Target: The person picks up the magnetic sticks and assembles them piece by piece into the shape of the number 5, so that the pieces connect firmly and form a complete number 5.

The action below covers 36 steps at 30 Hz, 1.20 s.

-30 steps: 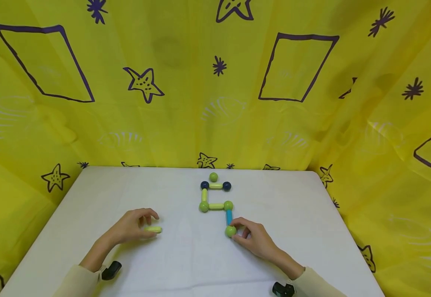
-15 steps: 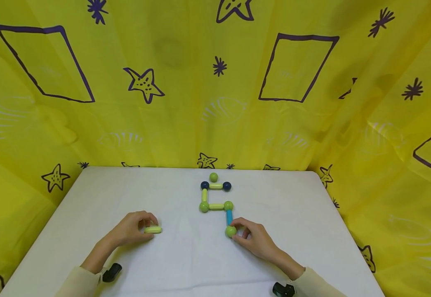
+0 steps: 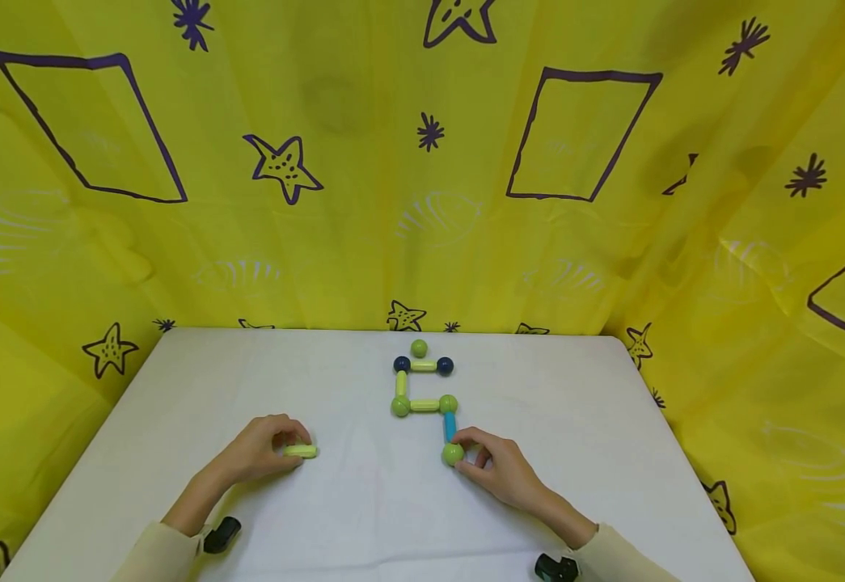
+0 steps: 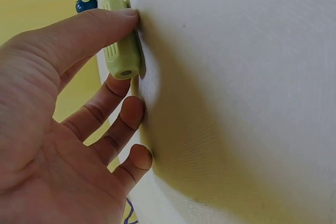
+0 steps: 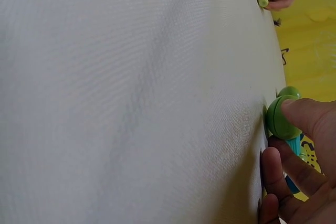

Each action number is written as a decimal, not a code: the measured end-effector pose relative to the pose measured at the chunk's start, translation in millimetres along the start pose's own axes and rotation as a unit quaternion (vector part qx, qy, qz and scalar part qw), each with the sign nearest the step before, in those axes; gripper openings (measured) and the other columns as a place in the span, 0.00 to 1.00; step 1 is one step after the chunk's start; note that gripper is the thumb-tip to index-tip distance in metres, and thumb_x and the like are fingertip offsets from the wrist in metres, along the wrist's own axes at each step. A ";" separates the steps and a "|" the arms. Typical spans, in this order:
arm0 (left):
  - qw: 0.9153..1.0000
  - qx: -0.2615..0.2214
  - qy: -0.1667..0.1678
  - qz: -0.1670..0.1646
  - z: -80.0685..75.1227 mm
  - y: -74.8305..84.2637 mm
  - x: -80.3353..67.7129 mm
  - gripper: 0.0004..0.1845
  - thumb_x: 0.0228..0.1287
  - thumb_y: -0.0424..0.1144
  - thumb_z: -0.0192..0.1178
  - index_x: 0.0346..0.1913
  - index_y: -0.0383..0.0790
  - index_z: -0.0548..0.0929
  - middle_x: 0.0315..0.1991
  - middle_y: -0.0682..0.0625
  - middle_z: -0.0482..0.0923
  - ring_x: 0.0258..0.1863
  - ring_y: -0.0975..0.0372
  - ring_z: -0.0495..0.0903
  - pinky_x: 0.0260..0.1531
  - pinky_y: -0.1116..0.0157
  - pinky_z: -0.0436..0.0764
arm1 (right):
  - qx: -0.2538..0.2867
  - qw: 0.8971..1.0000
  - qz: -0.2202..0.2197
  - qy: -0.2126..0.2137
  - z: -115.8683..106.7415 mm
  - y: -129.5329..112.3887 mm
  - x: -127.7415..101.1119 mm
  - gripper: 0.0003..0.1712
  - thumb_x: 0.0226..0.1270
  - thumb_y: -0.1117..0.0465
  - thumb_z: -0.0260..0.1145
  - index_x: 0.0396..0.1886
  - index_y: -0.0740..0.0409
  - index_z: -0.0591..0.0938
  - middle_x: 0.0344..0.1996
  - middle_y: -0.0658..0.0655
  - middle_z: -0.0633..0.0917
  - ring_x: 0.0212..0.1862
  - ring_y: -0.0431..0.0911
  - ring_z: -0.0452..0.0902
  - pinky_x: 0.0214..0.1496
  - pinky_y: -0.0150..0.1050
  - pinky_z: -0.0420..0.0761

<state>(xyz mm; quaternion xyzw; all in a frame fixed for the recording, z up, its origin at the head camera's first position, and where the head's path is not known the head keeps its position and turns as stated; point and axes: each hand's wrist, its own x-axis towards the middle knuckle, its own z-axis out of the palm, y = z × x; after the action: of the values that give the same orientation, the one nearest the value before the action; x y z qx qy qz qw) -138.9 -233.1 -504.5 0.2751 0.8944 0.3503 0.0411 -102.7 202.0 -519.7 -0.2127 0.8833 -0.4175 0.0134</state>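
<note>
My left hand (image 3: pixel 265 447) pinches a pale yellow-green magnetic rod (image 4: pixel 122 56) between thumb and fingers, low over the white table at left of centre. A metal disc shows in the rod's near end. My right hand (image 3: pixel 502 467) grips a green ball (image 3: pixel 454 454) between thumb and fingers. That ball sits at the near end of a blue rod (image 3: pixel 450 427), whose far end meets another green ball (image 3: pixel 448 403). From there a yellow-green rod (image 3: pixel 424 405) runs left to a green ball (image 3: pixel 401 406), then another rod (image 3: pixel 402 383) leads back to a dark blue ball (image 3: pixel 402 365).
A further yellow-green rod (image 3: pixel 423 366) joins that ball to a second dark blue ball (image 3: pixel 445 366). Behind them a lone green ball (image 3: pixel 419 348) lies on the white tabletop (image 3: pixel 364 517). Yellow patterned cloth (image 3: pixel 364 242) encloses the back and sides.
My left fingers have come down and closed on the yellow-green rod, which stays in about the same place. The right hand and the joined pieces have not visibly moved.
</note>
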 end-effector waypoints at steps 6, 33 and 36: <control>1.000 -0.001 0.003 0.001 0.1 -0.3 0.0 0.13 0.53 0.30 0.76 0.39 0.49 0.87 0.30 0.60 0.76 0.33 0.64 0.72 0.36 0.65 0.73 | 0.002 1.000 -0.003 0.001 -0.3 -0.4 -0.2 0.19 0.65 0.64 0.75 0.54 0.47 0.84 0.44 0.47 0.87 0.28 0.34 0.75 0.33 0.32 0.77; 0.998 -0.027 0.005 0.052 29.6 28.7 38.2 0.12 0.53 0.30 0.75 0.39 0.47 0.87 0.29 0.57 0.75 0.31 0.62 0.72 0.34 0.67 0.71 | -0.007 1.000 0.004 0.007 -0.3 -2.4 2.9 0.19 0.65 0.63 0.75 0.54 0.47 0.84 0.45 0.47 0.87 0.26 0.34 0.73 0.30 0.32 0.75; 0.998 -0.026 -0.001 0.051 34.5 32.3 43.8 0.12 0.54 0.29 0.75 0.39 0.47 0.87 0.29 0.58 0.74 0.31 0.62 0.72 0.34 0.68 0.70 | -0.009 1.000 0.009 0.008 0.1 -3.0 3.9 0.19 0.65 0.63 0.75 0.54 0.46 0.84 0.45 0.47 0.87 0.26 0.34 0.73 0.30 0.32 0.75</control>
<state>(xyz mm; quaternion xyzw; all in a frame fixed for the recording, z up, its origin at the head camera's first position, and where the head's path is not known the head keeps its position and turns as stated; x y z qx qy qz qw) -151.8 -169.9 -504.2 0.3199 0.8697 0.3746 0.0313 -105.1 198.8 -517.0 -0.2018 0.8889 -0.4111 0.0084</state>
